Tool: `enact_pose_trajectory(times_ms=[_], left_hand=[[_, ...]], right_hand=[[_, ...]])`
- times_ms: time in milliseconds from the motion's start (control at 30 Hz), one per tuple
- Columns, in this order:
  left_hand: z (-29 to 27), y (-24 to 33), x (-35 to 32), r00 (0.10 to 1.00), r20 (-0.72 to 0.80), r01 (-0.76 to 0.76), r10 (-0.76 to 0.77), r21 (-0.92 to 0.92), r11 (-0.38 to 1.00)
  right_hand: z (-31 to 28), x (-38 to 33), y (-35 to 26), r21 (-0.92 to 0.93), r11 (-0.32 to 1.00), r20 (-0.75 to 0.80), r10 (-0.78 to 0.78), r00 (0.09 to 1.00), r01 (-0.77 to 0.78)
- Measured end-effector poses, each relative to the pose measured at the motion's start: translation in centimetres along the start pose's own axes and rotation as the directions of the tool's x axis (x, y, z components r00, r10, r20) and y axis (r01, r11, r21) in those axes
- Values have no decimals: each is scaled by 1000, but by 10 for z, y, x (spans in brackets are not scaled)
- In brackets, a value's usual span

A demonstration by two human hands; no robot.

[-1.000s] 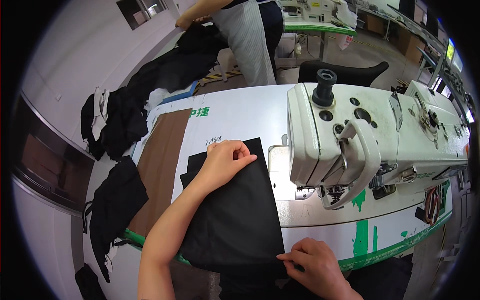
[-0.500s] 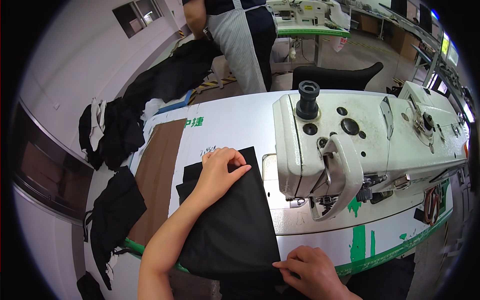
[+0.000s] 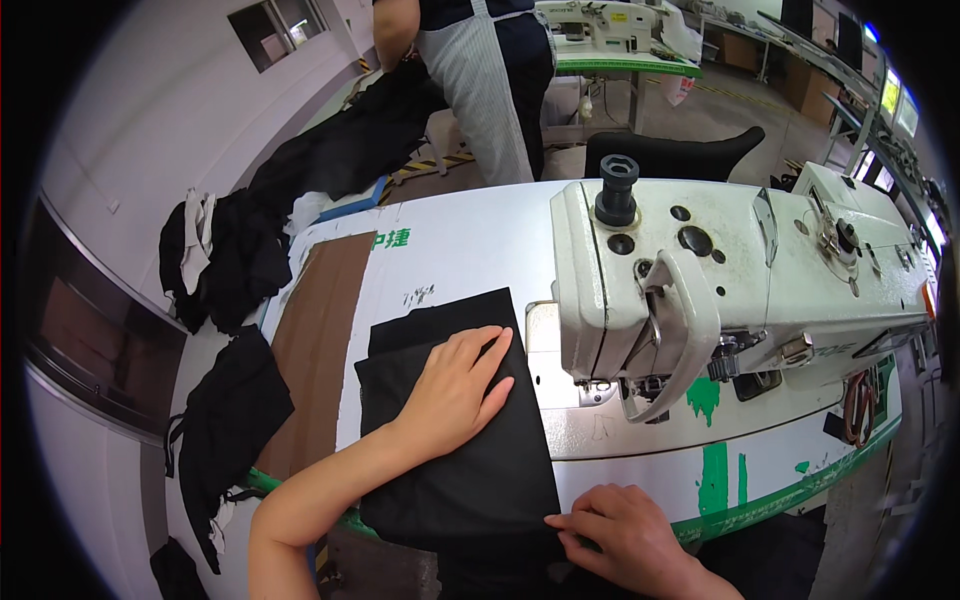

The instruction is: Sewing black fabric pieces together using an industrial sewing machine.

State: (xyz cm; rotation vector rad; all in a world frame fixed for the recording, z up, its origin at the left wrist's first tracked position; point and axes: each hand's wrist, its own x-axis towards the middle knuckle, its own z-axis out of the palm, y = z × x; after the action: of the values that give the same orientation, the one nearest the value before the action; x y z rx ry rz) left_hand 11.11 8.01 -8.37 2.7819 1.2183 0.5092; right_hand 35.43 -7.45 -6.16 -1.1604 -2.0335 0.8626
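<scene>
Left hand (image 3: 455, 385) is lying flat, fingers spread, palm down on the black fabric (image 3: 455, 450), pressing rather than gripping. Right hand (image 3: 625, 535) has its fingertips pinching the cloth's near right corner at the table's front edge. The fabric itself is plain matte black, looks like 2 stacked rectangular layers, edges pretty straight, lying on the white table (image 3: 470, 250) just left of the sewing machine (image 3: 720, 280). A brown board (image 3: 320, 330) sits to its left.
</scene>
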Motion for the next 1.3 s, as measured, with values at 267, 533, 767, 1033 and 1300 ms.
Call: enact_pose_trajectory(times_ms=[267,533,767,1033,1300], left_hand=[[-8,62,-41,987,138,-56,79,-165,985],[-1,76,-34,981,127,-117,149,-227,967],[-4,75,-30,974,166,-115,154,-220,969],[1,72,-25,984,120,-103,134,-233,967],[-11,74,-30,963,162,-161,214,-289,944]], right_hand=[[-32,16,17,-264,949,89,-153,984,171],[-44,46,49,-474,859,74,-180,981,193],[-35,50,67,-600,790,-40,-189,981,128],[-32,52,71,-486,868,-113,-181,977,104],[-31,55,67,-473,878,-84,-123,989,70]])
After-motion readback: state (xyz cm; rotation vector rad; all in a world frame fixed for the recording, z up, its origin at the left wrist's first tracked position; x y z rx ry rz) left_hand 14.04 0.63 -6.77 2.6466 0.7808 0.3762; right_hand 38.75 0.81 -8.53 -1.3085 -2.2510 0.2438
